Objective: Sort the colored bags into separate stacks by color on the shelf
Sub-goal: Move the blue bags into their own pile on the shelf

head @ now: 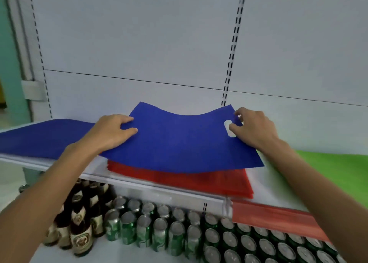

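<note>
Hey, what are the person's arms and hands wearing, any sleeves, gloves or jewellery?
Nothing visible. The left hand and right hand have no gloves, rings or watch. The left forearm and right forearm are uncovered too, and no sleeve is in view.

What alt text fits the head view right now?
The left hand and right hand hold a blue bag by its side edges over a red stack on the shelf. A blue stack lies left, green bags right; bottles and cans stand below.
</note>
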Demonstrator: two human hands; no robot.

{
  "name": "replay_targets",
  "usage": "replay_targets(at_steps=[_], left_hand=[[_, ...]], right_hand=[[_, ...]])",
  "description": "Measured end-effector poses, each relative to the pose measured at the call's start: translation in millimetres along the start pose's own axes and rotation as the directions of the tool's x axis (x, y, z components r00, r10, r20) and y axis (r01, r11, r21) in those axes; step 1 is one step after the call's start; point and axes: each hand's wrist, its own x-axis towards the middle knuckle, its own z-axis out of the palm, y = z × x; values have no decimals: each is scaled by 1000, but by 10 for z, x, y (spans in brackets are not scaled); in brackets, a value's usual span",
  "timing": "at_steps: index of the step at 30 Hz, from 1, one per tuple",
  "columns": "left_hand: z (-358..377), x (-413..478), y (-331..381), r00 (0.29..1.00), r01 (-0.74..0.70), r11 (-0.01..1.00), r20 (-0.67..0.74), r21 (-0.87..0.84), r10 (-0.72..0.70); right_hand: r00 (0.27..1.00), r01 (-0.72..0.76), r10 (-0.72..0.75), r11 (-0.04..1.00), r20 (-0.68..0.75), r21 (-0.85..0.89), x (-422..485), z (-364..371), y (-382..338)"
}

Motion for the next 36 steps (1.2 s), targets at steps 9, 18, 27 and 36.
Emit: replay_targets(at_steps=[9,18,27,36], left_hand=[[-807,528,-1423,998,21,999,53,42,-23],[-1217,763,-2626,991,73,989,100,131,-87],[-1315,953,-3372,978,108,965,151,237,-146],[-1166,1103,-3540,966,144,947,167,289,-198]], right_hand=[[998,-69,70,997,0,44,62,621,-1564],[997,-67,65,997,44,41,96,1199,-2775],[990,-25,33,998,137,-61,101,1693,-3390],[957,10,28,992,289,-129,120,1952,-3444]])
